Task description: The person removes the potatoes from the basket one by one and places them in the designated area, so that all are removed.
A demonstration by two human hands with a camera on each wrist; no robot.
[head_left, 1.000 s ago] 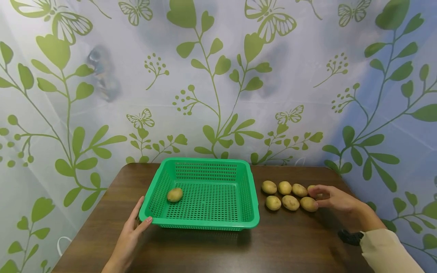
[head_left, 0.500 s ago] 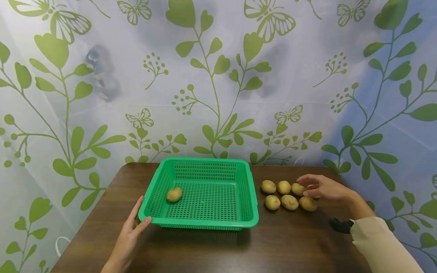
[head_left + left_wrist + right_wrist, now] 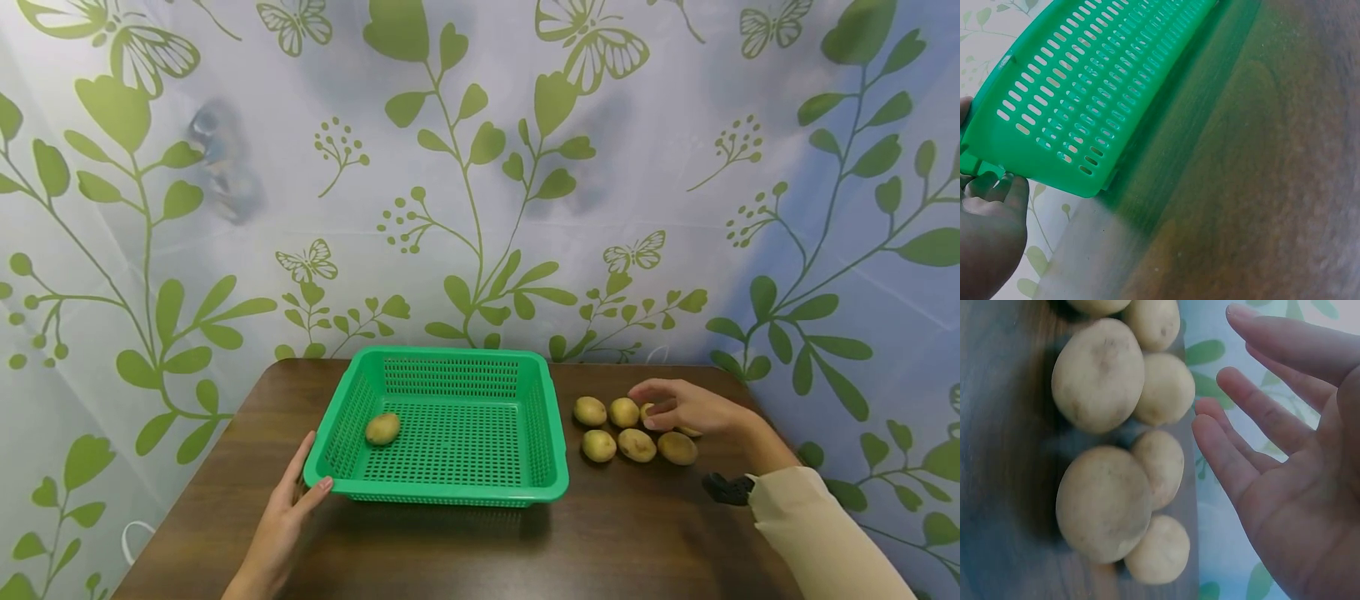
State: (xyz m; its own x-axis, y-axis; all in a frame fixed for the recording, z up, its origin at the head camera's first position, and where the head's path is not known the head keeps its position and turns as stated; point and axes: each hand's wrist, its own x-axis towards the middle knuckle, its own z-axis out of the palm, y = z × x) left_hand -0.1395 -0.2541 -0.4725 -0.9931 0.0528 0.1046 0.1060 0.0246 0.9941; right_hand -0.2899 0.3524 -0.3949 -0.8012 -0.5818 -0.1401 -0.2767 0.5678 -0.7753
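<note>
A green plastic basket [image 3: 450,492] with slotted walls stands on the brown table, one potato [image 3: 383,428] inside it towards the left. My left hand [image 3: 279,518] grips its near left corner, thumb over the rim; the left wrist view shows curled fingers at the green rim [image 3: 1047,181]. Right of the basket, several potatoes lie in two rows, among them a front one [image 3: 637,445] and a back one [image 3: 590,411]. Above the back row hovers my right hand [image 3: 693,407], fingers spread and holding nothing, partly hiding two potatoes. In the right wrist view its fingers are apart from the potatoes [image 3: 1104,503].
A patterned curtain [image 3: 480,208] with green leaves and butterflies hangs behind the table [image 3: 450,554]. My right sleeve [image 3: 825,533] is cream, with a black band [image 3: 729,489] at the wrist.
My right hand has moved left along the back row of potatoes, from its right end towards the middle. The left hand, basket and potatoes stay as they were.
</note>
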